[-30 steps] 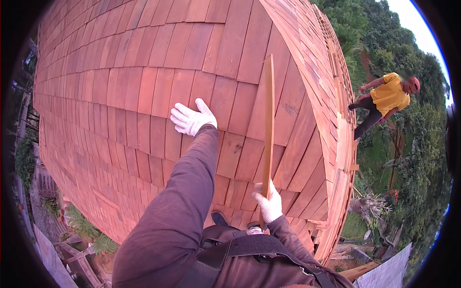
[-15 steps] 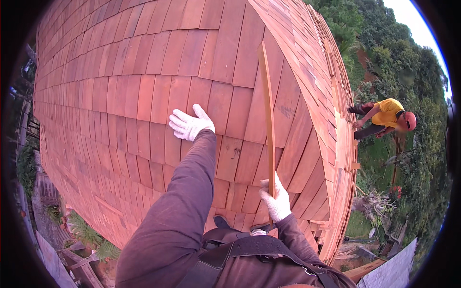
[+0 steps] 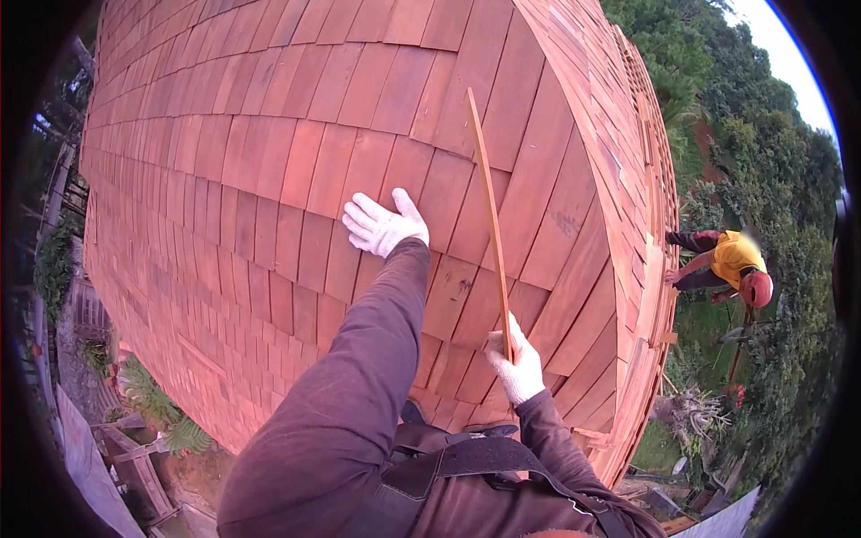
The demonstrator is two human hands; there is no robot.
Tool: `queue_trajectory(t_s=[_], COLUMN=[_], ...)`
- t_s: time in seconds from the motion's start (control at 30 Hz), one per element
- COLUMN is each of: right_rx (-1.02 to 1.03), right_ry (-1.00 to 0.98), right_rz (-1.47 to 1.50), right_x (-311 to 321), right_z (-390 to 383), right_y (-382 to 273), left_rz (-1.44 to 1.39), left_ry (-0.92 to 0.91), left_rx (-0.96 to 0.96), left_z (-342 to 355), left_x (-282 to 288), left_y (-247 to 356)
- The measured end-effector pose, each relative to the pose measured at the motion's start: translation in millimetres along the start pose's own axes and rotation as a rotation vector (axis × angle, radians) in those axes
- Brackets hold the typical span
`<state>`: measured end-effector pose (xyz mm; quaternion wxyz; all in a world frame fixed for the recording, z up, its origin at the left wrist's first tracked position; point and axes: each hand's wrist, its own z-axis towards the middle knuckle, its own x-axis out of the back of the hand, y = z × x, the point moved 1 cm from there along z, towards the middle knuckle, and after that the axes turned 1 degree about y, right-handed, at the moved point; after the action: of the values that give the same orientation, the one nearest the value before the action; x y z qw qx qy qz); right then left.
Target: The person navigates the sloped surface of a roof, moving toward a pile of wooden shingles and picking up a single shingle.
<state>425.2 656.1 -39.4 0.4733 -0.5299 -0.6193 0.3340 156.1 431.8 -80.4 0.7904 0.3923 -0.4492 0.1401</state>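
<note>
Reddish wooden shingles (image 3: pixel 345 161) cover the sloping roof in overlapping rows. My left hand (image 3: pixel 387 224), in a white knit glove, rests on them with its fingers spread and nothing in it. A long thin wooden strip (image 3: pixel 492 211) rises from my right hand (image 3: pixel 517 365), which is gloved in white too and closed around its lower part. The strip leans slightly left toward its far end, in front of the shingles near the hip edge. Whether it touches the roof I cannot tell.
Along the right runs the roof's hip edge (image 3: pixel 599 193), with battens beyond it. A person in a yellow shirt and red cap (image 3: pixel 737 260) is at the right eave. Trees (image 3: pixel 762 152) stand past them. At lower left lie timber frames (image 3: pixel 143 466) and a fern (image 3: pixel 186 437).
The view has shifted, so the roof sits a little farther right. The strip tilts more to the left at its top. The person in yellow bends lower.
</note>
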Motion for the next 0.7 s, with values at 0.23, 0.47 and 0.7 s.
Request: queue_trajectory(t_s=[0.23,0.47,0.7], right_rx=[0.009,0.003,-0.071], right_ry=[0.016,0.007,-0.03], right_rz=[-0.015,-0.038,0.034], right_x=[12.8,15.7,24.6], right_z=[-10.3,7.5,14.5], right_y=[-22.1,-3.9,-4.8], left_rz=[0.02,0.002,-0.004], left_ry=[-0.065,-0.069,-0.063], left_rx=[0.022,0.022,0.025], left_z=[-4.1,-0.6,-0.7], left_x=[1.9,2.6,3.4], left_y=[-6.3,-4.8,-6.5])
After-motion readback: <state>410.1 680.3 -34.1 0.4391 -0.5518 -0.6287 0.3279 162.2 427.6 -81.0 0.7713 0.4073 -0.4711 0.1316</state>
